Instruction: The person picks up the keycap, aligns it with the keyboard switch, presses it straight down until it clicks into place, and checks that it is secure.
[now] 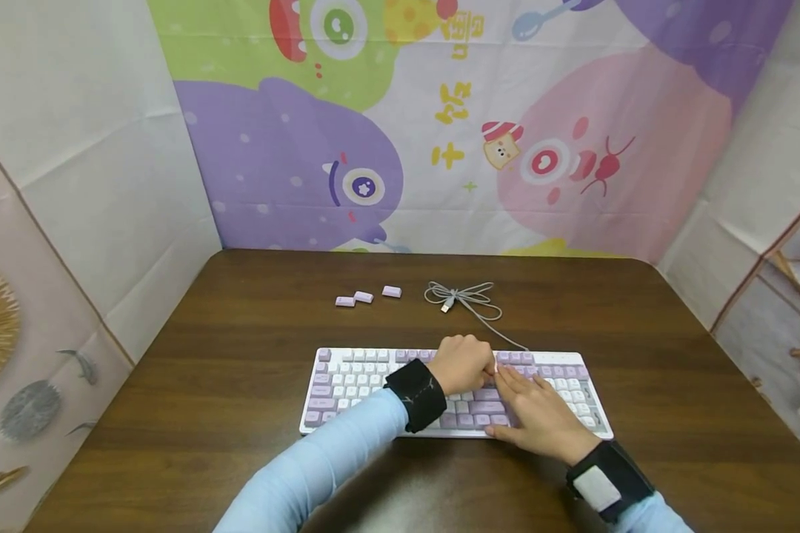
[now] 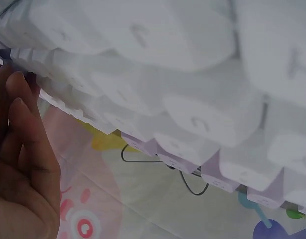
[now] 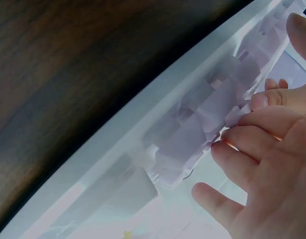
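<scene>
A white and purple keyboard (image 1: 360,385) lies before me on the table. My left hand (image 1: 463,363) reaches over its middle with curled fingers. Thumb and finger pinch a small purple keycap (image 3: 236,115) near the navigation keys, mostly hidden by the hand in the head view. Close beside it, my right hand (image 1: 540,414) rests on the right part of the keyboard, fingers stretched forward and touching the keys near the left fingertips. The right thumb lies toward the front edge. In the left wrist view, rows of white keys (image 2: 207,109) fill most of the picture.
Three loose purple keycaps (image 1: 364,297) lie on the brown table (image 1: 207,414) behind the keyboard. A coiled grey cable (image 1: 470,296) with a USB plug (image 1: 447,304) sits at the back and runs to the keyboard. A cartoon-printed cloth (image 1: 440,200) hangs behind the table.
</scene>
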Action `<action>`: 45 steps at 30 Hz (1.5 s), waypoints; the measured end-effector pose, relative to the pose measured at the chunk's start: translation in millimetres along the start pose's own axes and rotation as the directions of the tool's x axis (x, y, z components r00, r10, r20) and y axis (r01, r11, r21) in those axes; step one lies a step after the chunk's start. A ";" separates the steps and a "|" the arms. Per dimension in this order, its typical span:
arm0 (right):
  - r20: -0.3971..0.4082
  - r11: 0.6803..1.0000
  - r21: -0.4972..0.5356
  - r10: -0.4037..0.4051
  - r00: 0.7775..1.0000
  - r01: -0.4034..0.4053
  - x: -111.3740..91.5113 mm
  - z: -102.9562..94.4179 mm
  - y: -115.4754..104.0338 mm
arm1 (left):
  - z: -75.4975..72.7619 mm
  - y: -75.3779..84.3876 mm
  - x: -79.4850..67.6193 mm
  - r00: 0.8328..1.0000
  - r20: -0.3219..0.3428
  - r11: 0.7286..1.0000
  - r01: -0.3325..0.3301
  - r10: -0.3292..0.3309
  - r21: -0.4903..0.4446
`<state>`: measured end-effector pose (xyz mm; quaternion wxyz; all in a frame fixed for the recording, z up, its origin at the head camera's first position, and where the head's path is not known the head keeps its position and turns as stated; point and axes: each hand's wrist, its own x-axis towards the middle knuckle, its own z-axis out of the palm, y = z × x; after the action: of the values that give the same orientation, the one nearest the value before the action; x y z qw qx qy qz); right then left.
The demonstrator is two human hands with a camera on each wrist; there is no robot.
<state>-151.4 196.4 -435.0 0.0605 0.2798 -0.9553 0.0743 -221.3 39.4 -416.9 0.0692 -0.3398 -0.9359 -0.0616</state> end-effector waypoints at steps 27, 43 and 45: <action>0.030 1.000 0.020 -0.018 0.999 0.017 -0.4 -4.9 3.0 | -3.2 0.5 -1.6 0.999 -0.028 1.000 -0.017 0.016 -0.011; -0.001 1.000 0.004 -0.023 1.000 0.023 1.1 -5.8 4.7 | -3.4 -3.2 2.0 0.998 0.034 0.993 0.061 -0.058 -0.096; -0.005 1.000 0.003 -0.024 1.000 0.024 1.1 -5.8 5.0 | -3.0 -2.9 2.0 0.997 0.036 0.994 0.064 -0.061 -0.092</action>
<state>-154.6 201.0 -429.7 0.0633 0.2911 -0.9516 0.0755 -224.4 37.9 -413.8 0.0357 -0.3141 -0.9433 -0.1014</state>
